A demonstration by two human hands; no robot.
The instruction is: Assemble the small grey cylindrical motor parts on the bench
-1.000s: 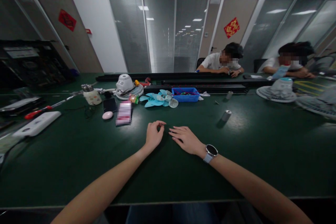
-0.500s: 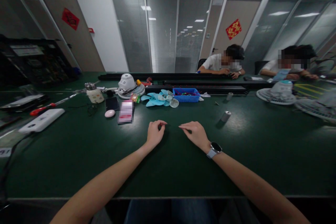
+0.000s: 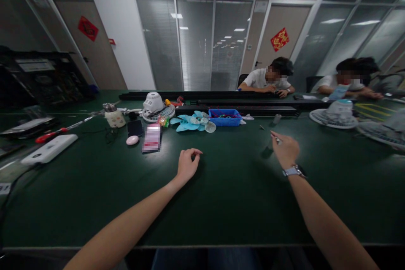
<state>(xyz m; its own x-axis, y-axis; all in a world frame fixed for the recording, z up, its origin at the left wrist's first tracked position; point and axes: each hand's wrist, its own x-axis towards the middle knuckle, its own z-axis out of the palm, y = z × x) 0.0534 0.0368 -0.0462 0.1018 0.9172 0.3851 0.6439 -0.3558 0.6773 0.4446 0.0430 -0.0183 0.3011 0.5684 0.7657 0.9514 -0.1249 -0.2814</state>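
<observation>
My left hand [image 3: 188, 163] rests on the green table [image 3: 221, 202] near the middle, its fingers curled with the thumb and fingertips close together; nothing shows between them. Farther right, my right hand [image 3: 285, 149], with a watch on the wrist, is over the small metal cylinder [image 3: 270, 145]. The hand covers most of that cylinder, so whether the fingers grip it is hidden. A second small cylinder [image 3: 277, 119] stands just behind. Left of it lies a tiny piece [image 3: 262, 127].
Blue fan blades [image 3: 191, 121], a blue bin [image 3: 224, 118] and a white fan part [image 3: 154, 104] stand along the back. A phone [image 3: 152, 138] and power strip [image 3: 49, 149] lie left. Two people sit at the far right side.
My right hand has moved right, from near my left hand to the metal cylinder, which it now mostly covers. My left hand has hardly moved. The view has tilted slightly.
</observation>
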